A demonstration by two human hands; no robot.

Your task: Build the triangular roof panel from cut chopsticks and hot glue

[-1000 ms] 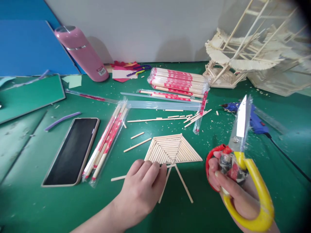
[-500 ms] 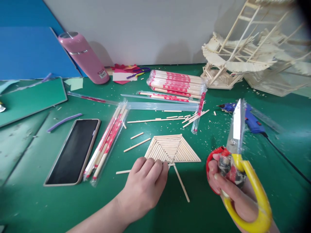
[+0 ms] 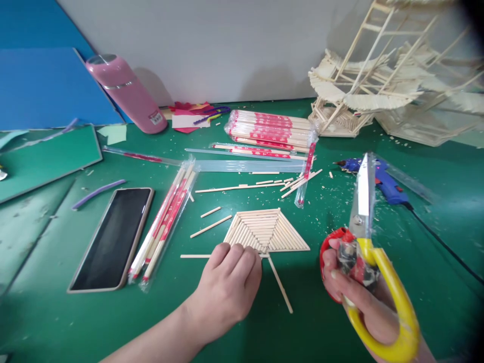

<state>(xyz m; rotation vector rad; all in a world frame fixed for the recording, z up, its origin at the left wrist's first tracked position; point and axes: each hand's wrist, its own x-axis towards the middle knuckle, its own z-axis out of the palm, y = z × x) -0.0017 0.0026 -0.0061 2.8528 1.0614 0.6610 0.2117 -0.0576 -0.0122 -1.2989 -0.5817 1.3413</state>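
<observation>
A half-hexagon panel of glued wooden sticks (image 3: 260,229) lies on the green table. My left hand (image 3: 229,285) is at its lower edge, fingers curled down over a thin wooden stick (image 3: 194,256) that pokes out to the left. The fingertips are hidden. Another stick (image 3: 280,285) slants down from the panel's centre point. To the right, my right hand (image 3: 353,290) holds a pair of scissors (image 3: 365,201) with red and yellow handles wrapped in tape. Their blades are together and point up, above the table.
A blue glue gun (image 3: 391,186) with a cord lies at the right, near a large stick-built model (image 3: 351,96). Wrapped chopsticks (image 3: 270,128) are piled at the back. A phone (image 3: 111,239), more wrapped chopsticks (image 3: 164,222) and a pink bottle (image 3: 130,96) occupy the left.
The stick under my left hand has swung up at its left end and lies more level, closer to the panel's edge. My right hand keeps the scissors; the view has shifted slightly.
</observation>
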